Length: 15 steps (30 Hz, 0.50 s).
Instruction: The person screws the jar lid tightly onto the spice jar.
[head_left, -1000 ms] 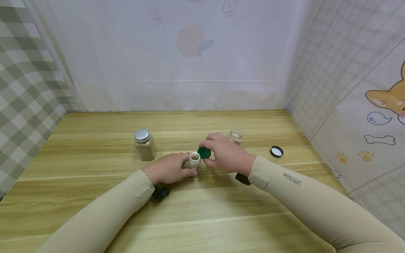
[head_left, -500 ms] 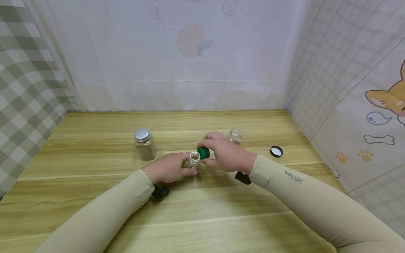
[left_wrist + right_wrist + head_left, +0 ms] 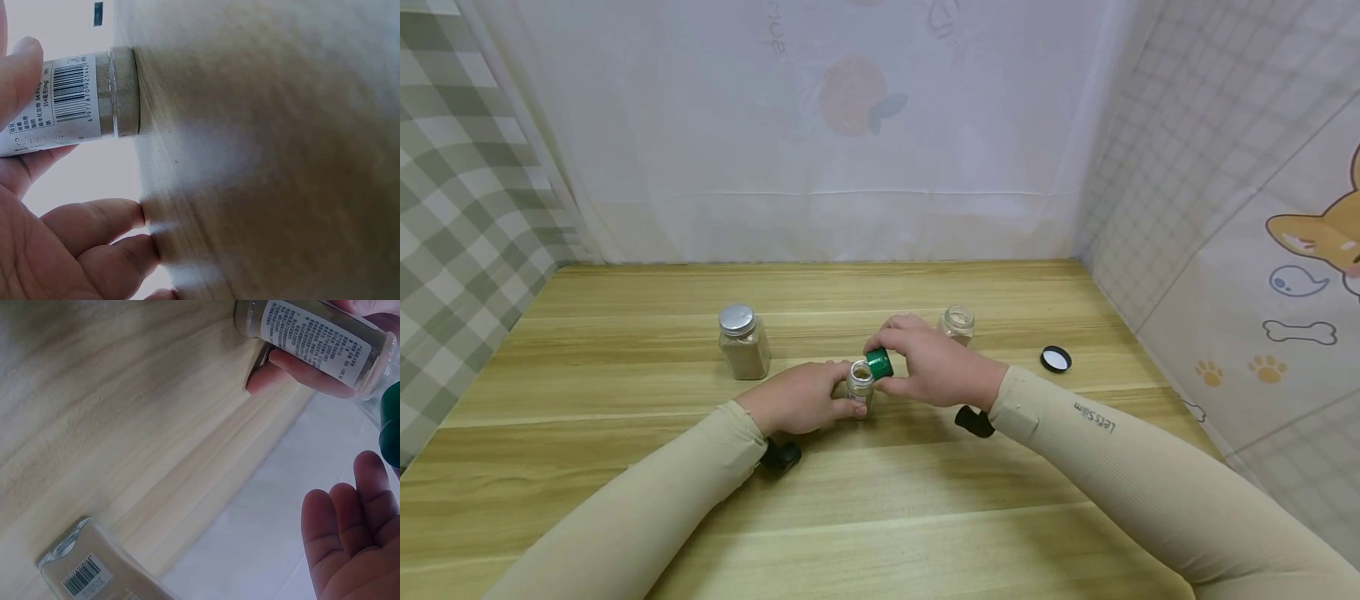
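Upright on the wooden table stands a small glass spice jar (image 3: 860,390) with its mouth uncovered and a printed label. My left hand (image 3: 801,398) grips it round the side between thumb and fingers. In the left wrist view the label's barcode faces the camera on the jar (image 3: 75,94), whose base meets the tabletop. My right hand (image 3: 936,362) pinches a green cap (image 3: 879,364) beside the jar's mouth, tilted. In the right wrist view the green cap (image 3: 390,428) is at the right edge, near the jar's rim, and the other fingers are extended.
A square glass jar (image 3: 745,346) with a silver lid and beige powder stands left of the hands. Behind my right hand is an uncapped glass jar (image 3: 957,323), partly hidden. A black lid (image 3: 1056,359) with a white liner lies to the right on the table (image 3: 880,517).
The green cap has turned in my right fingers, from showing its round face to showing its side, and has shifted slightly left toward the jar. My left hand stays in place.
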### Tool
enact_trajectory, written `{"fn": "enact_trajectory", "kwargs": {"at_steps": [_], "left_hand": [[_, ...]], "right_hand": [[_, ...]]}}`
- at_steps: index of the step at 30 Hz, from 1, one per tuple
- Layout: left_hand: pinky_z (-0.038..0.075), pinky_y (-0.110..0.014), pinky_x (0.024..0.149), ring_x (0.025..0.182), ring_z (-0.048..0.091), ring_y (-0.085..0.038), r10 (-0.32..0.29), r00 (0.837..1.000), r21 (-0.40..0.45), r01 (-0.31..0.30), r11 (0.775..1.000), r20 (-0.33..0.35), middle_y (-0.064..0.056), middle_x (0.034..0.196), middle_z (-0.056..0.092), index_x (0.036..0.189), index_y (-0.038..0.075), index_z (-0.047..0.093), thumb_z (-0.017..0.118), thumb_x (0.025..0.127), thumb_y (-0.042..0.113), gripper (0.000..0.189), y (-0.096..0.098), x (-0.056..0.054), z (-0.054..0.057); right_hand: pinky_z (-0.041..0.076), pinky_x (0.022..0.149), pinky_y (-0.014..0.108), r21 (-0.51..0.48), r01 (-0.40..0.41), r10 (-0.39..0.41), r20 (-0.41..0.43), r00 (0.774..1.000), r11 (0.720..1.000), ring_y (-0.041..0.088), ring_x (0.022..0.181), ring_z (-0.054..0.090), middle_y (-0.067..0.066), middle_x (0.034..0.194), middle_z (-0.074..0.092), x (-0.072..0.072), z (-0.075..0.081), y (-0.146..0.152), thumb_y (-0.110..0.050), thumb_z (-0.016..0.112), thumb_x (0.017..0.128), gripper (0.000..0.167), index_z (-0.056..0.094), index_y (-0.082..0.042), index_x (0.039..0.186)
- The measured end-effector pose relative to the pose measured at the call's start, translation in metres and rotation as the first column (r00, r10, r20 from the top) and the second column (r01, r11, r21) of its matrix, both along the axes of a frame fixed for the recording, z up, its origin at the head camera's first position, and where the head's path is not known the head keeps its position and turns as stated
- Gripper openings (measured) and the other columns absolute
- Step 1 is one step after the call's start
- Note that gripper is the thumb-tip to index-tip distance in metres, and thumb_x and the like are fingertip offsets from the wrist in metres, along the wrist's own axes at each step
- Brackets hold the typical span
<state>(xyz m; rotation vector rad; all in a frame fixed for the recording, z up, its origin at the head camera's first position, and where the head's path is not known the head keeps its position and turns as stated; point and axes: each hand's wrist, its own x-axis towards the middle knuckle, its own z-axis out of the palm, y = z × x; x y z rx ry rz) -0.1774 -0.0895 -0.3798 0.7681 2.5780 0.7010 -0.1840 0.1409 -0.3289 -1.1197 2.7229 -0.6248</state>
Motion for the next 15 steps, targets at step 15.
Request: {"fn": "enact_trajectory", "kwargs": {"at_steps": [15], "left_hand": [[0.050,-0.049,0.108,0.120,0.065,-0.020,-0.002,1.000,0.009,0.001,1.000,0.008,0.003,0.127,0.069,0.123,0.033,0.063,0.070,0.101,0.046,0.027,-0.0006,0.0002,0.0004]], "right_hand": [[0.051,0.101,0.040,-0.017,-0.015,0.016,0.040,0.999,1.000,0.019,0.111,0.057,0.000,0.114,0.066,0.0012,0.0017,-0.0045,-0.021,0.082,0.093,0.034,0.068,-0.010,0.122]]}}
